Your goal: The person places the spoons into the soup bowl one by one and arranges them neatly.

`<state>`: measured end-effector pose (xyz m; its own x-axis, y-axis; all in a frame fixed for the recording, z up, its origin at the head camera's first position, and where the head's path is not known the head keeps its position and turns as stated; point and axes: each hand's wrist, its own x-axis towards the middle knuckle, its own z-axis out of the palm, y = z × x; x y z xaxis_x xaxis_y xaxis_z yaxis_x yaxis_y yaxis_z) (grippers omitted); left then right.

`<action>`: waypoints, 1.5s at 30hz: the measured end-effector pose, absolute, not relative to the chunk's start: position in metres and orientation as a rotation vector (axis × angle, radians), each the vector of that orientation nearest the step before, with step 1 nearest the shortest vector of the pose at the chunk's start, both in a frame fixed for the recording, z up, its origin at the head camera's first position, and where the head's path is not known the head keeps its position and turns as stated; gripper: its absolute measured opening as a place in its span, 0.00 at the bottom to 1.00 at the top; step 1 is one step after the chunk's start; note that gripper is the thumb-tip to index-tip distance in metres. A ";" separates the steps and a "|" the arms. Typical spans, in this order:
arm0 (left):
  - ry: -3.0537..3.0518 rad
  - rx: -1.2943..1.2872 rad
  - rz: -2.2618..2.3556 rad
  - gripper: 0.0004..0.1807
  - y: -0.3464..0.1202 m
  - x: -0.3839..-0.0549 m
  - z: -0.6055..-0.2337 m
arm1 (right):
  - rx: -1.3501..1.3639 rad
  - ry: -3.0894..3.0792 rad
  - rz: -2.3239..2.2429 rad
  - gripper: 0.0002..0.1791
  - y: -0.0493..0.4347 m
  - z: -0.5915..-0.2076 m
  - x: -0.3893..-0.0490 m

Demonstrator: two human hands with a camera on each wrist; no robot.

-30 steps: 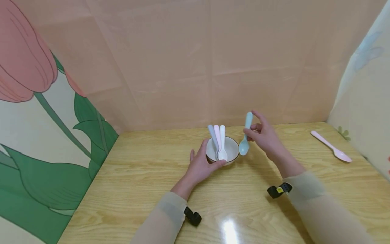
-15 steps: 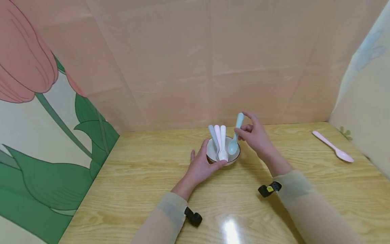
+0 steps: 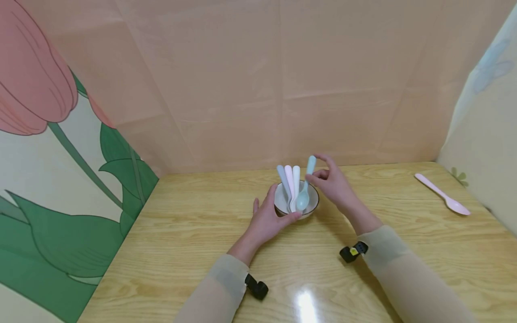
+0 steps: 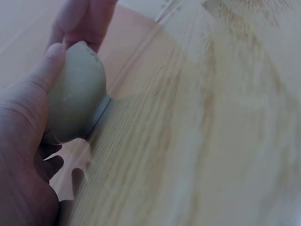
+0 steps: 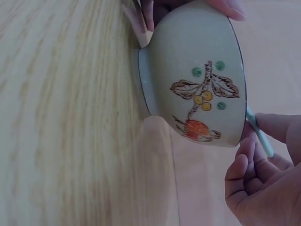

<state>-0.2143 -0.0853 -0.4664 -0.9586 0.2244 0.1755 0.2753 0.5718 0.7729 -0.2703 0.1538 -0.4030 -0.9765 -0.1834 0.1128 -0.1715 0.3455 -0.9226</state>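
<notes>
A white bowl (image 3: pixel 282 200) with a dark rim stands on the table, and the right wrist view shows fruit and leaves painted on the bowl (image 5: pixel 207 84). My left hand (image 3: pixel 266 222) grips its near left side, thumb at the rim. Leaning inside are a bluish-grey spoon (image 3: pixel 282 176), a pink spoon (image 3: pixel 288 174) and a white spoon (image 3: pixel 296 177). My right hand (image 3: pixel 333 184) pinches a mint-green spoon (image 3: pixel 303 197) by its handle, its scoop down within the bowl beside the white one. In the right wrist view the mint handle (image 5: pixel 263 136) shows between thumb and fingers.
Another pink spoon (image 3: pixel 442 194) lies on the wooden table (image 3: pixel 181 233) at the right. A plain peach-coloured backdrop (image 3: pixel 226 89) rises behind the table's far edge. Patterned sheets border it, with a tulip print (image 3: pixel 32 67) on the left.
My right hand has carried the mint-green spoon leftward from beside the bowl, then lowered it into the bowl. My left hand has kept its grip on the bowl.
</notes>
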 end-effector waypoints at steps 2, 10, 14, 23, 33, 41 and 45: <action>-2.734 -0.436 -1.362 0.60 -0.085 -0.214 -0.466 | -0.343 2.576 -1.746 0.45 0.153 -0.404 -0.270; -2.738 -0.440 -1.362 0.61 -0.085 -0.213 -0.464 | -0.371 2.571 -1.741 0.43 0.149 -0.409 -0.272; -2.747 -0.434 -1.360 0.60 -0.086 -0.214 -0.465 | -0.365 2.590 -1.720 0.43 0.149 -0.411 -0.273; -2.770 -0.413 -1.351 0.62 -0.085 -0.214 -0.465 | -0.366 2.623 -1.672 0.42 0.150 -0.414 -0.274; -2.748 -0.434 -1.364 0.60 -0.085 -0.215 -0.466 | -0.346 2.658 -1.648 0.39 0.149 -0.416 -0.276; -2.745 -0.446 -1.360 0.61 -0.086 -0.216 -0.467 | -0.342 2.691 -1.615 0.36 0.148 -0.416 -0.277; -2.745 -0.447 -1.357 0.61 -0.086 -0.215 -0.467 | -0.339 2.695 -1.617 0.35 0.147 -0.418 -0.278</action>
